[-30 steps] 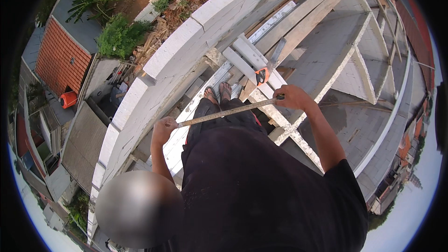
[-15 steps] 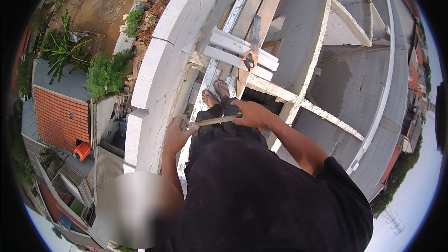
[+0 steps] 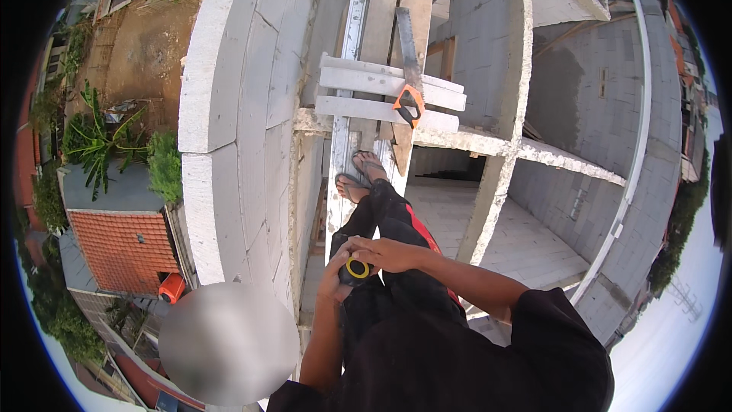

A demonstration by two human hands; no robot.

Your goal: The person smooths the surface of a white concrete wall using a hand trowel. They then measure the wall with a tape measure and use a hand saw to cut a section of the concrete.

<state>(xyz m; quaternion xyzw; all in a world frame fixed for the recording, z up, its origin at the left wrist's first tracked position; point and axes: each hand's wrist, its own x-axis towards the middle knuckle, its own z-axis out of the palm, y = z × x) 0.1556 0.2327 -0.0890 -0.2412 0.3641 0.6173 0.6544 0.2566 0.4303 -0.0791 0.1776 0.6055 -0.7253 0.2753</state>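
Observation:
In front of my thighs my two hands come together around a tape measure (image 3: 356, 268), a dark round-faced case with a yellow ring. My left hand (image 3: 332, 281) is closed along its left side. My right hand (image 3: 389, 254) lies over its top edge, with the fingers bent onto the case and against the left hand. No blade shows outside the case. Past my feet, a handsaw (image 3: 409, 57) with an orange and black handle rests across several white lightweight blocks (image 3: 381, 104).
I stand in sandals on narrow planks (image 3: 374, 30). At left runs a curved white block wall (image 3: 204, 206), with rooftops (image 3: 122, 238) and ground far below. Rough concrete beams (image 3: 494, 210) cross at right above deep open rooms. A pale rail (image 3: 640, 99) curves beyond.
The blade stretched between my hands has gone back into the case. My hands, apart before, have met lower in the view. The view has shifted, showing more of my legs.

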